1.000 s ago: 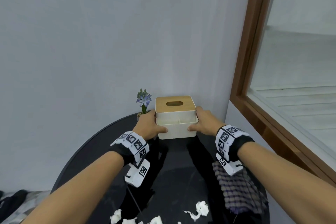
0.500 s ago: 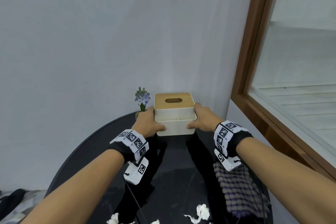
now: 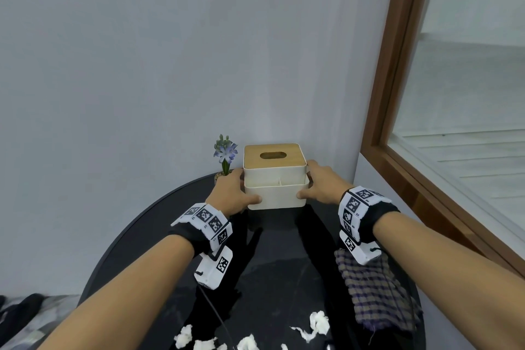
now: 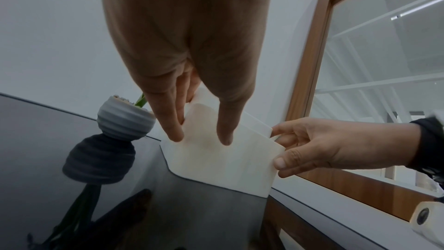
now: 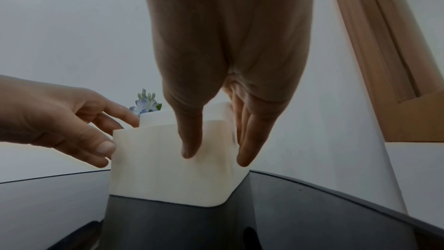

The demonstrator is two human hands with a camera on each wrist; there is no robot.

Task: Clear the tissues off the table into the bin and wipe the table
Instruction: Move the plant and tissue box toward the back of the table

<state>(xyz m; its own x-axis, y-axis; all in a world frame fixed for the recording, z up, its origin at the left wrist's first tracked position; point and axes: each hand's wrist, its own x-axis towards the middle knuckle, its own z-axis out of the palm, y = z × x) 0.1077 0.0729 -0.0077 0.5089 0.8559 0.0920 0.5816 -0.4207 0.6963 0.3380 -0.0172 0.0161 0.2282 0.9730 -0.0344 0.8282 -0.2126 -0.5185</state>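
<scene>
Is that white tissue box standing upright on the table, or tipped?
Upright: the tissue box sits flat on the black table, wooden lid facing up.

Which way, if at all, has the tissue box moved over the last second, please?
No. The tissue box sits just as close to the right of the potted flower, with the left hand and right hand holding its sides.

Crumpled white tissues [image 3: 319,324]: several small wads and torn scraps, scattered loosely along the near edge of the round, glossy black desk [image 3: 142,224]. One longer twisted piece lies toward the near right. Checked cloth [image 3: 377,295], purple and tan, rumpled flat at the desk's right edge, just beside the tissues.
</scene>
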